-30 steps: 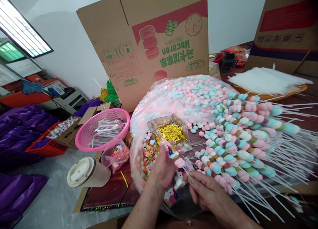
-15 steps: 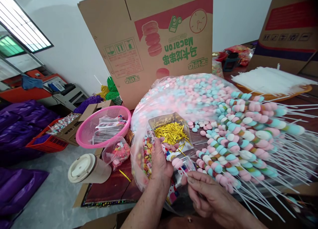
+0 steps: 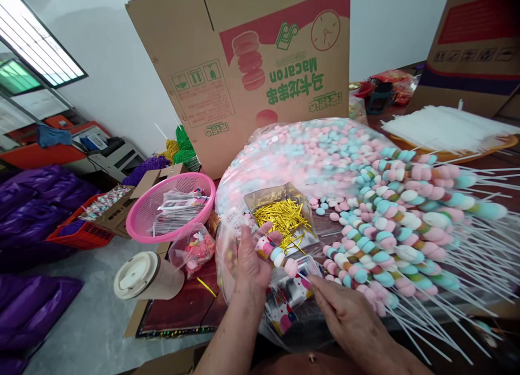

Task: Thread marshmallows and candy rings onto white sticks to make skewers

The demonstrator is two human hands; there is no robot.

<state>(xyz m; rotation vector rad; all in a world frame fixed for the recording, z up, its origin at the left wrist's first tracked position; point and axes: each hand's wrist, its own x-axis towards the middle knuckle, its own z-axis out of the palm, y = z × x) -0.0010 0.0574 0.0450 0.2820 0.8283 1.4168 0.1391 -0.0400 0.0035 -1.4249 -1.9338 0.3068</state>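
My left hand (image 3: 251,264) is closed round the top of one marshmallow skewer (image 3: 280,258), with pink, blue and white pieces showing past the fingers. My right hand (image 3: 345,315) pinches the skewer's stick end and a small clear printed bag (image 3: 290,296) below it. Just beyond the hands lies a clear bag of gold twist ties (image 3: 282,217). To the right a heap of finished candy skewers (image 3: 402,234) fans out, white sticks pointing right.
A big clear bag of loose pink and blue marshmallows (image 3: 300,153) fills the middle, with a Macaron carton (image 3: 247,66) behind. At left are a pink basket (image 3: 170,207), a lidded cup (image 3: 146,277) and a small bag of candy (image 3: 195,250). A tray of white sticks (image 3: 447,128) sits at the back right.
The skewer has slid further out of my left hand toward the right, more pieces showing. My right hand has shifted slightly right and down at the bag's mouth.
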